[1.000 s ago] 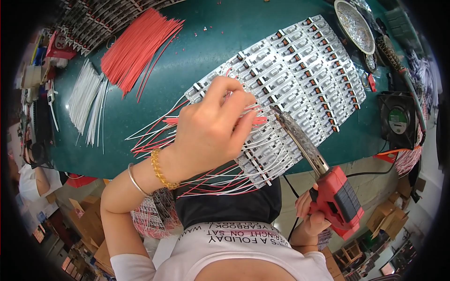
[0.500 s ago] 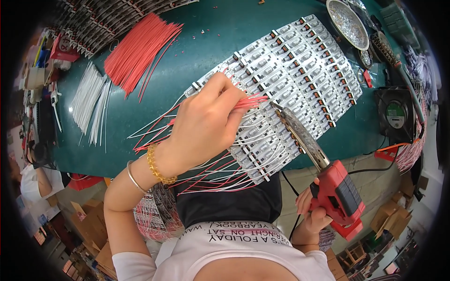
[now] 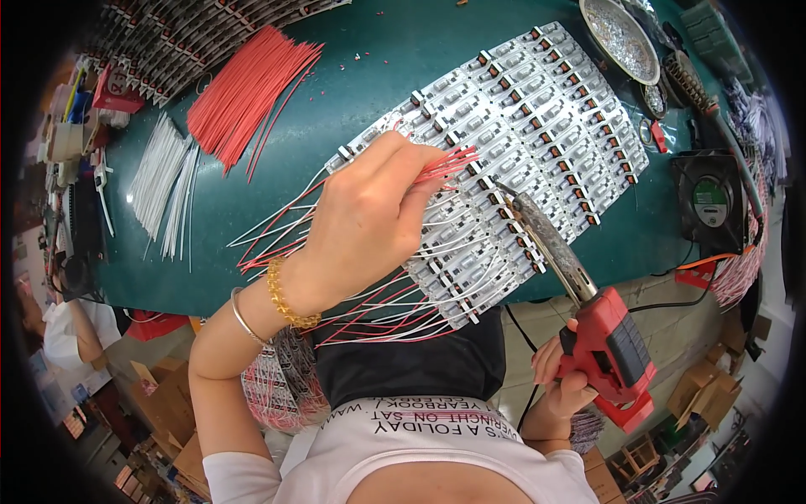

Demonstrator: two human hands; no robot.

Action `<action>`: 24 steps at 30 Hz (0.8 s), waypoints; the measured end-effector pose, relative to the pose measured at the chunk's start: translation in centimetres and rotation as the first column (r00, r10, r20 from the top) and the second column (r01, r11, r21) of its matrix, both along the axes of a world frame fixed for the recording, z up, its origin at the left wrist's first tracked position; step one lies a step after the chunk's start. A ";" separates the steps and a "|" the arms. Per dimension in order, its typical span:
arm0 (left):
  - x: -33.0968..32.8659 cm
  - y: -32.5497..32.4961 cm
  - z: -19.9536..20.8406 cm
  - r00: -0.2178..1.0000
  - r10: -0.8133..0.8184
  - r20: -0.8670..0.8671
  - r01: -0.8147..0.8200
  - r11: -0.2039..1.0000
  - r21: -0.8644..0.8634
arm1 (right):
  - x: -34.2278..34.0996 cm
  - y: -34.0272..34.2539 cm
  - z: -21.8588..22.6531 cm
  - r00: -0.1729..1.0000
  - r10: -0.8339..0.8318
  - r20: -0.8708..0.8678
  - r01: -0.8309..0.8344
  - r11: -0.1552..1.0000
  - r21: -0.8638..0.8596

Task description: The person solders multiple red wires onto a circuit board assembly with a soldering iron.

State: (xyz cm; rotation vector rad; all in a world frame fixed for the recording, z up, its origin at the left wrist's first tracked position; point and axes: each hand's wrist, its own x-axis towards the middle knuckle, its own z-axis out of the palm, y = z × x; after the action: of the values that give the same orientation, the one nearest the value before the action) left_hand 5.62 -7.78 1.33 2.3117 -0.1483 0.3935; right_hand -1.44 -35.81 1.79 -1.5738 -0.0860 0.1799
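Note:
My left hand (image 3: 367,210) is closed in a pinch around a bunch of red wires (image 3: 449,162), their ends poking out past the fingertips over the panel. My right hand (image 3: 561,385) grips a red and black soldering gun (image 3: 606,349). Its long tip points up-left, close to the panel's surface and a short way right of the wire ends. A sheet of white circuit boards (image 3: 520,109) with rows of small parts lies at a slant on the table. White and red wires (image 3: 395,315) trail from its lower left side, partly hidden behind my left hand.
A bundle of red wires (image 3: 243,97) and a bundle of white wires (image 3: 159,181) lie on the green table (image 3: 353,92) at left. At right are a round dish (image 3: 621,38), a coiled iron stand (image 3: 684,82) and a black fan (image 3: 710,202). Another person's arm (image 3: 84,332) shows at far left.
The red wire ends in my left hand have shifted slightly up and left. The soldering gun's tip now sits a little farther right, away from them.

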 end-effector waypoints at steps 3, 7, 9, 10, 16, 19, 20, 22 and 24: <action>0.0 -0.3 0.1 1.000 0.003 0.004 -0.003 1.000 0.001 | 0.1 -0.3 -0.3 1.000 0.013 0.000 -0.013 1.000 0.014; -0.2 -0.4 0.5 0.995 -0.030 -0.095 0.028 0.999 -0.017 | 0.3 -0.2 -0.3 0.999 0.024 0.023 -0.024 1.000 0.002; -0.1 -0.3 0.7 0.993 -0.026 -0.113 0.027 1.000 0.005 | 0.2 -0.3 -0.5 0.999 0.027 0.024 -0.027 0.999 0.022; -0.1 -0.2 0.7 0.991 -0.023 -0.131 0.026 0.999 0.026 | 0.1 -0.4 -0.6 0.999 0.030 0.024 -0.031 0.999 0.041; -1.5 1.3 1.7 0.995 0.023 -0.099 -0.018 0.998 0.053 | 0.4 -0.4 -0.5 0.999 0.030 0.037 -0.032 0.999 0.037; -2.6 2.6 2.6 0.987 0.063 -0.150 -0.068 0.997 -0.026 | 0.3 -0.2 -0.4 0.999 -0.007 0.040 0.007 1.000 0.006; -3.0 3.2 3.7 0.981 0.080 -0.175 -0.079 0.997 0.013 | 0.3 -0.2 -0.4 0.999 -0.010 0.038 0.010 1.000 0.006; -4.1 4.4 4.7 0.977 0.129 -0.168 -0.127 0.992 0.024 | 0.3 -0.5 -0.5 0.999 -0.010 0.033 0.009 1.000 0.028; -5.4 5.6 5.6 0.972 0.171 -0.160 -0.169 0.985 0.025 | 0.2 -0.8 -0.4 0.999 -0.022 0.027 0.022 1.000 0.001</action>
State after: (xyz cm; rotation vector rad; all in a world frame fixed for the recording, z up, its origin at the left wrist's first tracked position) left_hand 0.25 -2.14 6.93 2.3640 0.1296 0.2885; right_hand -1.23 -36.58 1.40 -1.5758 -0.0894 0.1412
